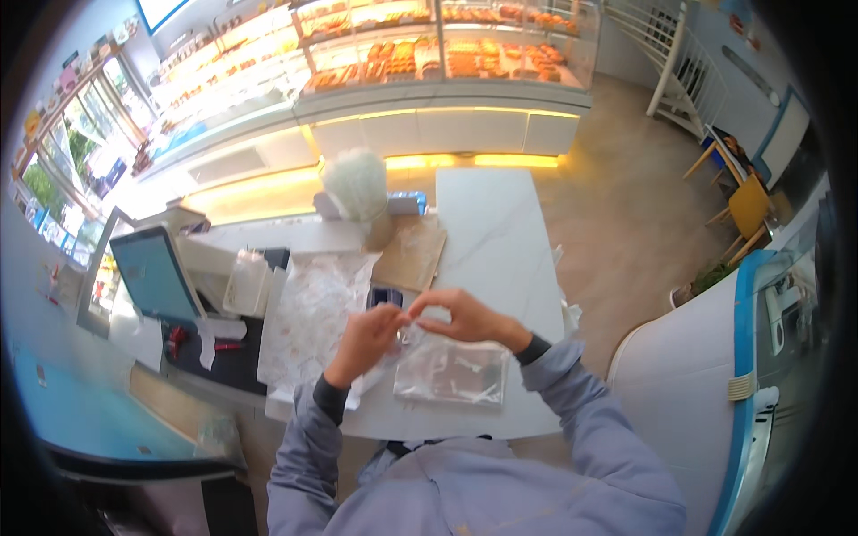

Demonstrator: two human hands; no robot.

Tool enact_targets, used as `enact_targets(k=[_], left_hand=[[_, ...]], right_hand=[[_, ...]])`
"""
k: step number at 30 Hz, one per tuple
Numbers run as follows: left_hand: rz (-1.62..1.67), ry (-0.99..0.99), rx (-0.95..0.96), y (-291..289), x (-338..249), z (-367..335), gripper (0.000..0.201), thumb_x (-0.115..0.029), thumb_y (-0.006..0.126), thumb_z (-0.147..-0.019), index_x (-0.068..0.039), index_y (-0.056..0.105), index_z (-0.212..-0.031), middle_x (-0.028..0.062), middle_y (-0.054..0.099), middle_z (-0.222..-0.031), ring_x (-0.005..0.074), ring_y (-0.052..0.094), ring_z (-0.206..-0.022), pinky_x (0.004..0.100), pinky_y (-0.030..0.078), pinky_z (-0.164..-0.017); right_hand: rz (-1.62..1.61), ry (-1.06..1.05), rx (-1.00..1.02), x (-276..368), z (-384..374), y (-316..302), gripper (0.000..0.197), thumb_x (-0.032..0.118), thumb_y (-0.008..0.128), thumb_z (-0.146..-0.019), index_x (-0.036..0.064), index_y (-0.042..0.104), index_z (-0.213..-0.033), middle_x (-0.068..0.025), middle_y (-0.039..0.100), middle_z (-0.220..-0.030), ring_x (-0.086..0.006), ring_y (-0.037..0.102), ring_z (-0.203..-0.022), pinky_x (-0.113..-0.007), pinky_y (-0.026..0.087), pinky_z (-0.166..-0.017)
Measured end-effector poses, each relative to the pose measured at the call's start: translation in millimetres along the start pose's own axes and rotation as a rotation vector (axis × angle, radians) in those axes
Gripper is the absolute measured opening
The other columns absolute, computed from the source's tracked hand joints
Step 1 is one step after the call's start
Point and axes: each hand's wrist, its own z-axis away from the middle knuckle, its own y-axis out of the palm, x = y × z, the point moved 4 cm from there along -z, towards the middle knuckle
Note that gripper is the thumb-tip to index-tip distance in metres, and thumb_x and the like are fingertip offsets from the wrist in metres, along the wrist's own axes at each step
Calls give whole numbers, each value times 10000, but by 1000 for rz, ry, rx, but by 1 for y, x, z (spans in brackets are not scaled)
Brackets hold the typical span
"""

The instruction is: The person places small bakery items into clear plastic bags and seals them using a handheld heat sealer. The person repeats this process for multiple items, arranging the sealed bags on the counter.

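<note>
Over the near part of the counter my left hand (365,339) and my right hand (465,317) meet fingertip to fingertip. Both are closed in a pinch on a bit of thin clear plastic (407,338), which looks like a small bag; its shape is mostly hidden by the fingers. Just below my right hand lies a flat stack of clear plastic bags (451,375). Crinkled whitish paper (317,308) spreads to the left of my hands. Beyond them is a flat brown sheet or board (411,255), with a small dark box (386,297) at its near edge.
The white counter (492,223) runs away from me. A bag-lined container (357,192) stands at its far left side, beside a blue box (407,204). Leftward are a screen (156,268) and a pale plastic basket (248,284). Lit bread display cases (375,67) stand ahead.
</note>
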Motion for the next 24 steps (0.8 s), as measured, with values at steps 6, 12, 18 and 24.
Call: enact_targets(k=[6,12,18,24], left_hand=[[-261,153,6,4,-39,17,91,-108,641,-954,-33,686,-927,105,647,-648,199,666,-570,310,499,-540],[-296,225,-18,4,-55,35,83,-134,654,-939,-73,665,-885,95,665,-666,296,667,-598,342,487,-511],[-243,183,-68,-9,-60,49,80,-107,684,-918,-49,673,-864,123,650,-662,306,652,-584,340,475,-505],[-277,160,-78,-21,-63,56,86,-96,684,-921,-34,676,-862,139,637,-665,310,637,-567,326,465,-502]], right_hand=[[-138,88,-135,10,15,13,125,77,681,-882,12,705,-987,-66,731,-861,-96,667,-797,-264,535,-745],[-178,142,-128,14,34,16,132,113,661,-857,46,729,-949,-43,739,-836,-110,656,-746,-264,529,-709],[-150,225,-198,-21,62,18,126,69,660,-846,22,724,-943,-57,748,-844,-99,686,-758,-244,543,-687],[-180,315,-209,-35,88,10,111,32,659,-847,2,713,-939,-59,748,-871,-109,714,-824,-260,565,-759]])
